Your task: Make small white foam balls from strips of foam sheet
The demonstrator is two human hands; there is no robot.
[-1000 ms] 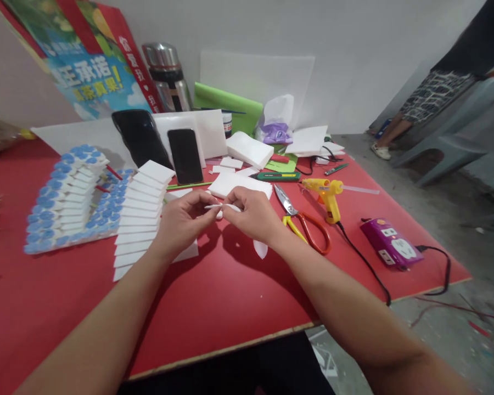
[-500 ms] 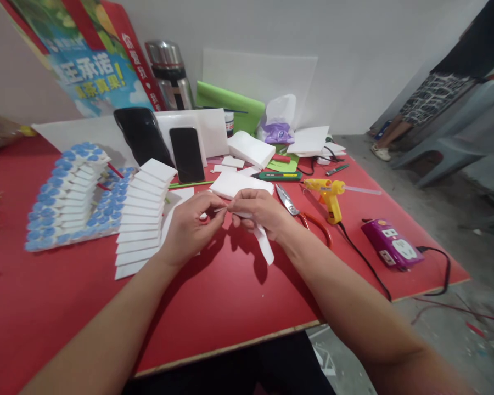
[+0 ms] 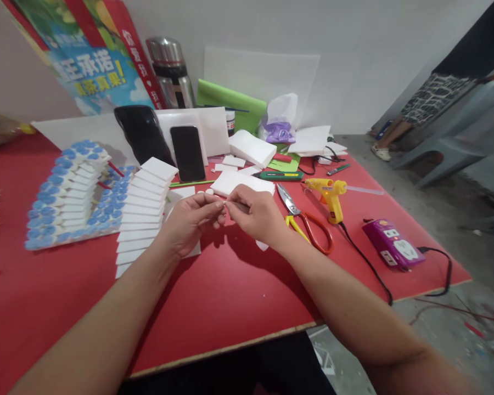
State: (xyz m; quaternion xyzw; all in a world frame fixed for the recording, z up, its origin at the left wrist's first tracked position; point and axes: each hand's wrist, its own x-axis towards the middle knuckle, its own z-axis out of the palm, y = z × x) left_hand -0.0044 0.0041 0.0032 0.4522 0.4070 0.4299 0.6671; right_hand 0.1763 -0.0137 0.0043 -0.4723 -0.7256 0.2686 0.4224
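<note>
Both of my hands meet above the red table (image 3: pixel 226 312), fingertips nearly touching. A thin white strip (image 3: pixel 262 245), like paper or foam, shows its free end under my right hand (image 3: pixel 258 215), whose thumb and fingers are closed on it. My left hand (image 3: pixel 191 224) pinches with thumb and forefinger where a tiny white bit shows; the fingers mostly hide what lies between. Behind the hands lies a white foam block (image 3: pixel 239 182). To the right, scissors (image 3: pixel 308 219) with red and yellow handles rest with blades pointing away.
Stepped white pieces (image 3: pixel 142 219) and a blue-and-white stepped model (image 3: pixel 66 203) stand left. A phone (image 3: pixel 187 153) leans behind. A green cutter (image 3: pixel 280 175), yellow glue gun (image 3: pixel 331 195) and purple power socket (image 3: pixel 391 244) with trailing cords lie right. A person's legs (image 3: pixel 399 129) show beyond.
My right hand has turned and drawn back slightly, so the strip's hanging end is now mostly hidden beneath it. The yellow scissor handle has come into sight. My left hand's fingers have closed together more.
</note>
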